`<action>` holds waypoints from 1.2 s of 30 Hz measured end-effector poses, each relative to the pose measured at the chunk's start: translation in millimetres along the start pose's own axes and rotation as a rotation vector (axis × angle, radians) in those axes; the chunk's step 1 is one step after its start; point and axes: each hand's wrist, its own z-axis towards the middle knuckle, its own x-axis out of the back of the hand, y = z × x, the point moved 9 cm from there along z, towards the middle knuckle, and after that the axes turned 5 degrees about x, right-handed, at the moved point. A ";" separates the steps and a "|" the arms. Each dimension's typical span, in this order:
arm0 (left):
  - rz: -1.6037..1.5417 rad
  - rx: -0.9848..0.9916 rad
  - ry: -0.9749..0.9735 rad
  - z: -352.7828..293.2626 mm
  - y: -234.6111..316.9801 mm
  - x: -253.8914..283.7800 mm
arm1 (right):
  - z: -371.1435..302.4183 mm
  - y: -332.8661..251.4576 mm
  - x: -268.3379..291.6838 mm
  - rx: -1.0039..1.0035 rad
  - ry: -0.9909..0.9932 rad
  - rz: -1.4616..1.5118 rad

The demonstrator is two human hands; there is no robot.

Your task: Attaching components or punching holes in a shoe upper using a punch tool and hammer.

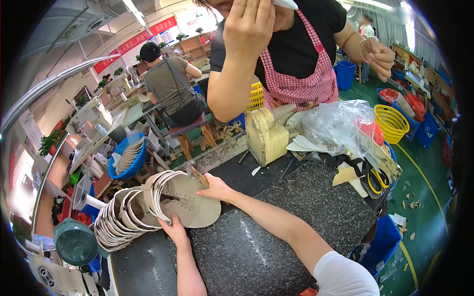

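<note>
Uppers [185, 209] are leaning, risking slumping if tugged | left hand [176, 231] seemingly pinching one | right hand [215, 188] clamping hammer [199, 177]

Bright, fairly even light comes from overhead tubes [135, 12], leaving pale streaks of glare on the dark bench [296, 217]. Straight edges bend strongly toward the black-rimmed border, and the far background looks soft

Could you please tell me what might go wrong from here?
The right hand holds a wooden-handled tool by the beige pieces that the left hand grips, so a slip might mark them or strike that hand. Their leaning row reaches near the left edge of the bench and could topple.
</note>
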 end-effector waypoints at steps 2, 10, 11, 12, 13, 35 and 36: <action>-0.323 0.163 -0.006 -1.0 -2.2 -4.7 | 3.1 -6.2 3.4 0.020 -0.028 0.027; -0.358 0.430 -0.298 -14.2 35.6 17.2 | -31.1 -72.3 23.3 0.045 -0.163 -0.153; -0.340 0.479 -0.341 -21.9 30.4 15.8 | -38.4 -77.6 29.0 0.063 -0.155 -0.179; -0.320 0.529 -0.381 -31.2 23.1 16.2 | -50.7 -79.7 29.5 0.056 -0.167 -0.200; -0.311 0.530 -0.379 -37.6 14.4 20.2 | -59.1 -73.1 25.6 0.055 -0.169 -0.191; 0.049 0.043 -0.301 -49.9 21.1 24.4 | -107.8 -86.4 28.0 0.519 0.117 -0.370; 0.049 0.045 -0.301 -49.6 19.7 24.7 | -107.1 -85.4 27.4 0.506 0.111 -0.378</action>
